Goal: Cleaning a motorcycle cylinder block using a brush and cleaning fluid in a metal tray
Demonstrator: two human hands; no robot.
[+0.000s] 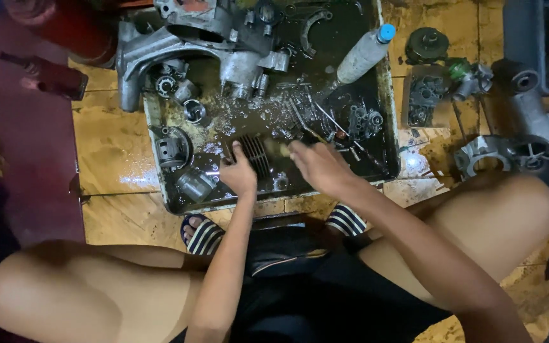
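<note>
1. The left hand (239, 173) has its fingers clamped on a dark finned engine part (257, 154), which sits in the oily metal tray (386, 95) near its front edge.
2. The right hand (318, 166) is just beside that part, fingers closed on a blurred yellowish tool (277, 148).
3. A grey plastic bottle with a blue cap (365, 53) leans at the tray's right edge.
4. A large grey engine casing (179, 44) lies across the tray's far left corner.

Bare arms and legs, dark shorts (300, 286), black-and-white striped sandals (203, 235), no sleeves, no gloves
</note>
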